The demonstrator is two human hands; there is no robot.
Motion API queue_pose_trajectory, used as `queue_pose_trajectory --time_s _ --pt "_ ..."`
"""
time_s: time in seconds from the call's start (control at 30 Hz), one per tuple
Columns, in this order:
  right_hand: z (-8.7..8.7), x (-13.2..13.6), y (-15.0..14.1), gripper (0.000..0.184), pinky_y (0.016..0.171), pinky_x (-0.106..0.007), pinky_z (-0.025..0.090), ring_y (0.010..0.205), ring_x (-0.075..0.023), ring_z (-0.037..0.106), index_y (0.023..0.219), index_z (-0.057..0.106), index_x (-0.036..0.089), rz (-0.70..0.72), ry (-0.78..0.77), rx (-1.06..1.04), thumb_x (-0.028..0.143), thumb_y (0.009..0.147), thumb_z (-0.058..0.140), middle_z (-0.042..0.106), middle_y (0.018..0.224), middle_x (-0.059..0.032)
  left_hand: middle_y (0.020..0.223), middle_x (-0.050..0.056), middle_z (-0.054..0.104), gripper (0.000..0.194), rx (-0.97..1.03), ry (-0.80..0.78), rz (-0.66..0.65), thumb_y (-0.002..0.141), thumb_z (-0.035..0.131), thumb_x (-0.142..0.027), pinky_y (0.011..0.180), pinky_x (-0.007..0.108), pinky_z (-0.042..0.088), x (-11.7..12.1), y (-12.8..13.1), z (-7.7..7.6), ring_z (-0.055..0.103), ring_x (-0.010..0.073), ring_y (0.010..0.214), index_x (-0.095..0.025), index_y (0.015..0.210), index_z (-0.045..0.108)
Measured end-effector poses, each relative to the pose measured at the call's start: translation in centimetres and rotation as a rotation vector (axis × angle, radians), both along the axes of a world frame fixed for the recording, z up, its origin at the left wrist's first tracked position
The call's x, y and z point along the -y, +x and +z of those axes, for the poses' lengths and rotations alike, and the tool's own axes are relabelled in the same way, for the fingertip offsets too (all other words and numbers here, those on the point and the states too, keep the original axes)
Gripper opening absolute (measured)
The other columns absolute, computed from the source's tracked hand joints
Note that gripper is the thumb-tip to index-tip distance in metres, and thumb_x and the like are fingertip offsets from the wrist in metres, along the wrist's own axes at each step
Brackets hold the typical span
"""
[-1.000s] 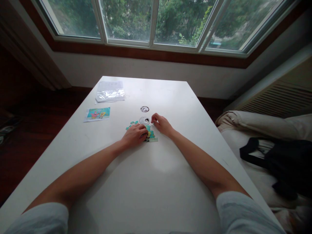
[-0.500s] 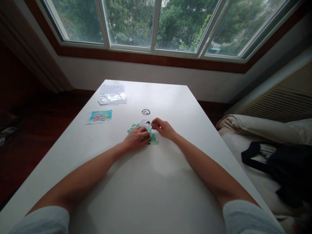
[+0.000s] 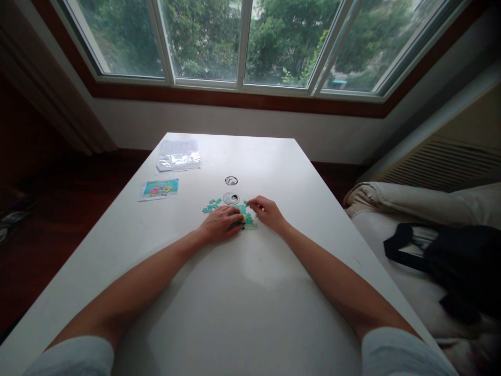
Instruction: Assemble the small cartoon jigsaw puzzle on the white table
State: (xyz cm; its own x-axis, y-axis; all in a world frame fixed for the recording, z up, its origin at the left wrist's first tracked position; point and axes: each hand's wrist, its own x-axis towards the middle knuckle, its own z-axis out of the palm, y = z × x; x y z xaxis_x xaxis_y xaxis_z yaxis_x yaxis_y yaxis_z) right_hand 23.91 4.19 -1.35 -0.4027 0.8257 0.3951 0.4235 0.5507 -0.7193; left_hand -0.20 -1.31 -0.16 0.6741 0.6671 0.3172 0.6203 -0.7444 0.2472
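Note:
My left hand (image 3: pixel 222 223) lies palm down over the left part of a partly joined jigsaw puzzle (image 3: pixel 249 220) in greens and yellow, its fingers stretched across the pieces. At the puzzle's upper right edge, my right hand (image 3: pixel 268 211) pinches a small teal puzzle piece (image 3: pixel 246 202) between thumb and forefinger. Several loose teal pieces (image 3: pixel 212 206) lie just beyond my left hand. Part of the puzzle is hidden beneath the left fingers.
Behind the puzzle lie two round discs, a pale one (image 3: pixel 231 198) and a dark-rimmed one (image 3: pixel 230 180). A cartoon picture card (image 3: pixel 160 188) and a clear plastic bag (image 3: pixel 179 155) rest on the white table (image 3: pixel 250 292). Dark clothing (image 3: pixel 462 261) lies on a seat at right.
My right hand has shifted slightly down and right, the teal piece still at its fingertips. The left hand stays on the puzzle. The whole view has tilted a little.

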Motion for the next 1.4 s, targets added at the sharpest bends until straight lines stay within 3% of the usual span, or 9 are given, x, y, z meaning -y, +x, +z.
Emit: queue_pose_trajectory --time_s 0.27,0.53,0.8,1.03,1.23,1.4 --pt "-0.8 -0.6 1.6 0.023 0.063 -0.028 0.043 0.068 -0.0153 0.059 0.096 0.077 0.021 -0.072 -0.175 -0.091 0.04 0.087 0.067 0.073 0.079 -0.0016 0.135 0.007 0.063 0.037 0.03 -0.045 -0.065 0.094 0.06 -0.035 0.11 0.044 0.045 -0.2 -0.3 0.1 0.059 0.027 0.124 -0.029 0.131 0.063" --pt "-1.4 -0.6 1.1 0.021 0.064 -0.026 0.047 0.066 -0.0138 0.061 0.09 0.069 0.02 0.042 -0.371 -0.275 0.038 0.079 0.071 0.069 0.075 0.0009 0.139 0.006 0.062 0.04 0.021 -0.074 -0.121 0.091 0.06 -0.024 0.115 0.042 0.041 -1.0 -1.6 0.1 0.056 0.0256 0.13 -0.027 0.131 0.063" --pt "-0.8 0.1 1.0 0.02 0.059 -0.024 0.038 0.064 -0.0124 0.053 0.094 0.076 0.02 0.033 -0.246 0.006 0.033 0.083 0.065 0.069 0.075 0.0007 0.14 0.007 0.062 0.038 0.015 -0.092 -0.116 0.093 0.061 -0.033 0.112 0.044 0.041 -1.2 -1.9 0.3 0.056 0.0267 0.129 -0.028 0.131 0.063" --pt "-0.3 0.6 0.6 0.016 0.062 -0.025 0.038 0.065 -0.0123 0.052 0.091 0.075 0.02 0.07 -0.214 0.018 0.027 0.082 0.064 0.067 0.075 0.0008 0.131 0.006 0.065 0.031 0.015 -0.082 -0.075 0.093 0.062 -0.034 0.111 0.045 0.043 -1.5 -2.2 0.1 0.056 0.0268 0.125 -0.029 0.123 0.067" --pt "-0.5 0.5 1.0 0.012 0.063 -0.026 0.039 0.064 -0.0122 0.05 0.089 0.072 0.02 0.129 -0.227 0.003 0.024 0.08 0.065 0.062 0.072 0.0016 0.145 0.01 0.055 0.048 0.007 -0.078 -0.024 0.089 0.066 -0.035 0.116 0.048 0.039 -1.3 -2.2 -0.2 0.047 0.0309 0.138 -0.027 0.135 0.06" --pt "-0.5 0.3 1.3 0.01 0.063 -0.027 0.04 0.065 -0.0132 0.051 0.087 0.071 0.02 0.198 -0.302 0.02 0.027 0.081 0.067 0.062 0.073 0.001 0.145 0.009 0.056 0.048 -0.004 -0.095 -0.062 0.09 0.065 -0.034 0.119 0.049 0.037 -1.1 -2.5 0.0 0.046 0.0304 0.139 -0.029 0.137 0.059"
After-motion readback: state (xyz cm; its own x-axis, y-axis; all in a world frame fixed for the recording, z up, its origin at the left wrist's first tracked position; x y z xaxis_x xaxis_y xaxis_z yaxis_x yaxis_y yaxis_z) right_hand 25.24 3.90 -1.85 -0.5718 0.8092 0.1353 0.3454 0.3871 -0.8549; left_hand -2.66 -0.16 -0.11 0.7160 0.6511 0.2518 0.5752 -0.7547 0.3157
